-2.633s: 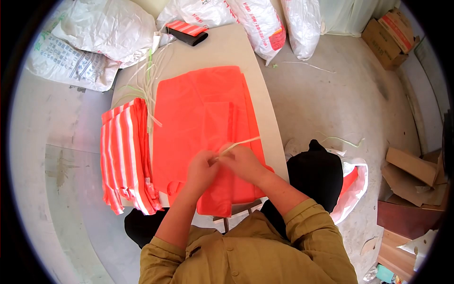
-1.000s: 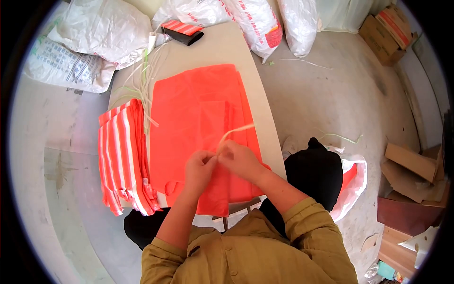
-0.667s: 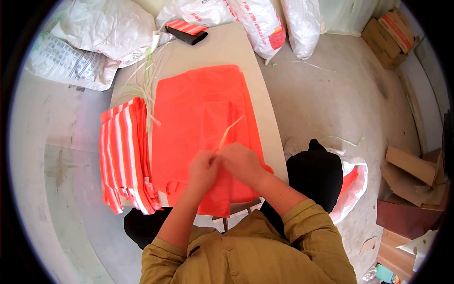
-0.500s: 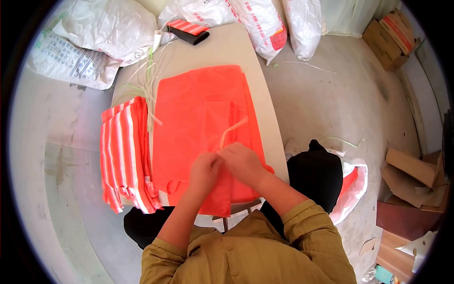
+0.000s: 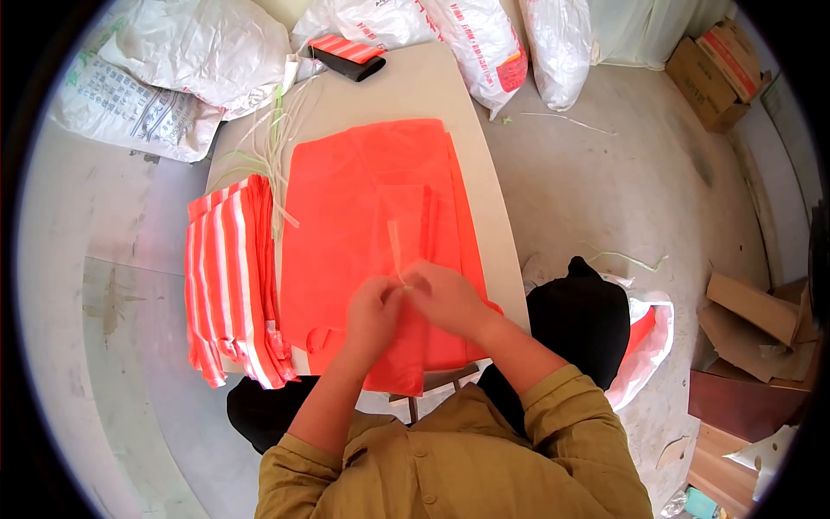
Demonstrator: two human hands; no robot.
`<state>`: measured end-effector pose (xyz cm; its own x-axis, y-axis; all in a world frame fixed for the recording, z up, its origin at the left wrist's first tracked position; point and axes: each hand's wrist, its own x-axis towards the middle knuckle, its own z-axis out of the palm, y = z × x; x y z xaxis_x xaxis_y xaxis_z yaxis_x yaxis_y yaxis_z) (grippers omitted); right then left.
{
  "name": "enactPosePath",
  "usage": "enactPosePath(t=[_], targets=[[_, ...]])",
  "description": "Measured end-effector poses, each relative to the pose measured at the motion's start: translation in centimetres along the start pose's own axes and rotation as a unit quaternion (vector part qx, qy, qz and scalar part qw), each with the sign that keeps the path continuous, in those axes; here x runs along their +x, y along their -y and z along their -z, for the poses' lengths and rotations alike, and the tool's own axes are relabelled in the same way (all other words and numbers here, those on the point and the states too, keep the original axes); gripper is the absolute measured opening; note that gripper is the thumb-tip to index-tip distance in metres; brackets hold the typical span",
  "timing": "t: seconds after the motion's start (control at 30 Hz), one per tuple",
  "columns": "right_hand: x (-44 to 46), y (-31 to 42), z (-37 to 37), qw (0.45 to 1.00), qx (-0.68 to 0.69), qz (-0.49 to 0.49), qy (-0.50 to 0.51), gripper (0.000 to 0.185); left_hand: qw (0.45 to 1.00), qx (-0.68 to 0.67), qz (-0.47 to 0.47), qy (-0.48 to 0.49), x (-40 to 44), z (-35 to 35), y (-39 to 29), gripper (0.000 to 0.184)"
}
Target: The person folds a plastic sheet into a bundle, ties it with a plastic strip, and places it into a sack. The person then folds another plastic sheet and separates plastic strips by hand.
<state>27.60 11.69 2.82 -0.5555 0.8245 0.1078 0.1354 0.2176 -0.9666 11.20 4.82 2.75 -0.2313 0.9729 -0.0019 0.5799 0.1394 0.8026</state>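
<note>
My left hand and my right hand meet over a narrow folded red bundle, each with its fingers pinched on a thin pale strip. One end of the strip sticks up from between the fingertips, away from me. Under the bundle lies a wide stack of red plastic sheets or bags on the table. A pile of red-and-white striped bags is left of the stack, and loose pale and green strips lie above that pile.
A black item with a striped top rests at the table's far end. White sacks stand behind and at the far left. On the floor at the right are cardboard boxes, torn cardboard and an open white bag with red contents.
The strip's free end has swung from pointing right to pointing up and slightly left. Both hands have stayed over the narrow bundle, with small finger movements.
</note>
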Motion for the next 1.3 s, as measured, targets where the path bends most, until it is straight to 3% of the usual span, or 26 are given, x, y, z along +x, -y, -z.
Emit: enactPosePath(t=[0.03, 0.13, 0.23, 0.33, 0.47, 0.57, 0.67, 0.73, 0.77, 0.83, 0.93, 1.03, 1.17, 1.23, 1.27, 1.3], targets=[[0.0, 0.1, 0.1, 0.997, 0.059, -0.042, 0.022, 0.012, 1.000, -0.007, 0.015, 0.001, 0.1, 0.0, -0.1, 0.009], [0.1, -0.8, 0.2, 0.997, 0.052, -0.017, 0.050, 0.015, 0.999, -0.012, 0.042, 0.022, 0.4, 0.5, -0.9, 0.011], [0.2, -1.3, 0.4, 0.995, -0.063, 0.063, 0.036, 0.012, 1.000, -0.005, 0.019, 0.022, 0.5, 0.5, -0.6, 0.008], [0.0, -1.4, 0.2, 0.990, -0.103, 0.097, -0.010, 0.010, 1.000, -0.010, 0.011, 0.015, 0.6, 0.2, 0.1, 0.006], [-0.3, -0.5, 1.4, 0.991, -0.093, 0.092, -0.001, 0.007, 0.999, 0.002, 0.027, -0.028, 0.6, 0.0, 1.8, 0.004], [-0.7, -0.7, 2.6, 0.986, -0.128, 0.102, 0.028, 0.007, 0.995, 0.090, 0.000, -0.045, 1.4, 1.1, 2.4, 0.005], [-1.0, -0.9, 2.9, 0.984, -0.141, 0.102, 0.042, 0.011, 0.987, 0.154, 0.033, 0.004, 1.7, 2.2, 0.5, 0.009], [-1.0, -0.8, 3.1, 0.982, -0.157, 0.098, 0.029, 0.018, 0.985, 0.147, 0.000, -0.090, 1.5, 1.5, 1.0, 0.016], [-1.0, -0.4, 3.4, 0.987, -0.152, 0.041, 0.036, 0.023, 0.980, 0.142, -0.017, -0.137, 1.4, 1.2, 1.3, 0.019], [-0.8, 1.4, 3.6, 0.986, -0.138, -0.075, 0.049, 0.034, 0.983, 0.134, -0.033, -0.119, 1.2, 1.7, 1.7, 0.025], [-0.5, 1.5, 2.8, 0.974, -0.160, -0.131, 0.095, 0.052, 0.991, 0.102, -0.003, -0.084, 0.3, 2.4, 2.6, 0.030], [-0.8, 2.0, 2.2, 0.979, -0.111, -0.139, 0.097, 0.059, 0.997, 0.028, 0.049, -0.048, -0.4, 2.8, 1.9, 0.036], [-1.4, 1.3, 0.8, 0.988, 0.068, -0.124, 0.056, 0.063, 0.994, -0.040, 0.099, -0.020, -0.8, 3.3, 1.6, 0.043], [-1.5, 2.2, 0.4, 0.976, 0.177, -0.121, 0.029, 0.064, 0.981, -0.156, 0.114, -0.002, -1.1, 3.3, 1.4, 0.047], [-1.5, 2.8, 0.6, 0.964, 0.245, -0.082, 0.070, 0.061, 0.970, -0.213, 0.120, 0.007, -1.3, 3.4, 1.4, 0.050], [-1.5, 4.0, 1.1, 0.943, 0.311, -0.044, 0.112, 0.058, 0.924, -0.347, 0.153, 0.044, -1.6, 3.8, 1.1, 0.056]])
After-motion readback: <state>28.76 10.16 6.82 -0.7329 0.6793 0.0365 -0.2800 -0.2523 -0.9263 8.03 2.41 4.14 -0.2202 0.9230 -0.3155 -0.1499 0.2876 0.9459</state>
